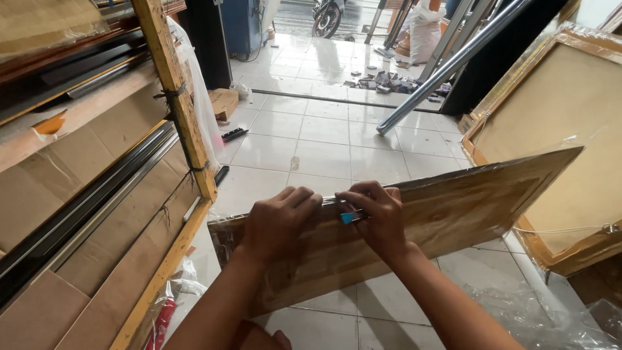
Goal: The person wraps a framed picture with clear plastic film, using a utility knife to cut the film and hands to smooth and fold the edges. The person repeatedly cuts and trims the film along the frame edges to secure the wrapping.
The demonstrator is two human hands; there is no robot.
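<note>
We have a long wooden panel (453, 207) wrapped in clear plastic film, held on edge across our lap above the white tiled floor (324, 142). The film still covers nearly the whole face and looks tight and glossy from the left end to the raised right corner, so we judge the unwrapping barely begun: only the spot along the top edge between our hands looks worked at, and the rest of the wrapping remains.

Our left hand (278, 223) lies over the top edge of the panel, fingers curled down across the front face and pressing on the film; it closes on the edge rather than around any separate thing. Our right hand (379, 217) sits just beside it, fingers bent narrow and pinched on a small tool with a blue tip (348, 218), most likely a little cutter, its tip touching the film at the top edge. We cannot tell whether a blade is out.

To the left stands a wooden rack (178, 104) holding cardboard-wrapped lengths. At the right a large framed board (570, 116) leans, and loose plastic sheeting (544, 311) lies on the floor below it.
</note>
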